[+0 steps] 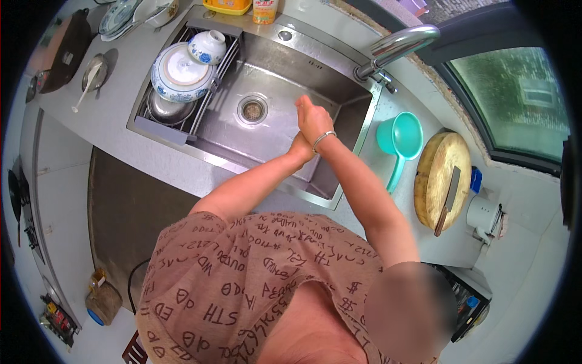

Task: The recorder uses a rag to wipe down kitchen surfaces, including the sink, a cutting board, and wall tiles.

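Note:
My left hand (301, 149) and my right hand (316, 120) are pressed together over the right part of a stainless steel sink (273, 141). A bracelet (323, 139) circles my right wrist. The right hand overlaps the left, whose fingers are mostly hidden; the right fingertips are bunched and hard to make out. No object shows between the hands. Left of them is the sink's drain strainer (253, 109). The chrome faucet (400, 45) arches at the upper right, and no water is seen running from it.
Blue-and-white bowls (184, 73) and a metal bowl (170, 109) rest upon the rack at the sink's left. Right of the sink are a turquoise dipper (400, 136) and a round wooden chopping board (427, 182) bearing a cleaver (451, 193). A spoon (86, 86) lies on a small dish further left.

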Demonstrator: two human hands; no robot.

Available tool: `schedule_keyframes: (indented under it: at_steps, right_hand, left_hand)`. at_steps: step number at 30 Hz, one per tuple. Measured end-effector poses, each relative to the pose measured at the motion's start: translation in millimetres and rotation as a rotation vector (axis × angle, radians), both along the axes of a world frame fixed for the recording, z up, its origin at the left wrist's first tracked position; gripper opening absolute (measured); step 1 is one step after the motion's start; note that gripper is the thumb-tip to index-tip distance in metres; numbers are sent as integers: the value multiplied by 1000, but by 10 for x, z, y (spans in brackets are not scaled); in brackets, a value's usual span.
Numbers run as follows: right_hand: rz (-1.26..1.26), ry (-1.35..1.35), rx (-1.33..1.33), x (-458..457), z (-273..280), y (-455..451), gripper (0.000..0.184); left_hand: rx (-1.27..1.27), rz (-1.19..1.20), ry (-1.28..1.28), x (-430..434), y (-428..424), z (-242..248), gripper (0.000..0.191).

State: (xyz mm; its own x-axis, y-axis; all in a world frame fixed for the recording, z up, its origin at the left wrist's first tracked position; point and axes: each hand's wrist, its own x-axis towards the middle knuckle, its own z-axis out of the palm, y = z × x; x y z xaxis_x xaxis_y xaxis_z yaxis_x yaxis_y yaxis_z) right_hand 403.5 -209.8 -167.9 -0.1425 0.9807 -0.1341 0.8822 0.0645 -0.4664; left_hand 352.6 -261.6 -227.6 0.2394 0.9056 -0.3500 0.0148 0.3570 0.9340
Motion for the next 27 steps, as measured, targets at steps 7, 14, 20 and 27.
schedule_keyframes:
  at_steps: [7, 14, 20, 27]
  right_hand:
    - [-76, 324, -24, 631, -141, -109, 40]
    - [-517, 1174, -291, 981, 34, -502, 31]
    - [-498, 1022, -244, 1096, 185, -1146, 24]
    - [-566, 1066, -294, 982, 111, -1535, 23]
  left_hand:
    - [-251, -102, 11, -360, 191, 173, 55]
    - [100, 117, 44, -838, 1227, 510, 35]
    - [413, 153, 1180, -878, 2544, 480, 41]
    - [765, -7, 911, 254, 2252, -390, 33]
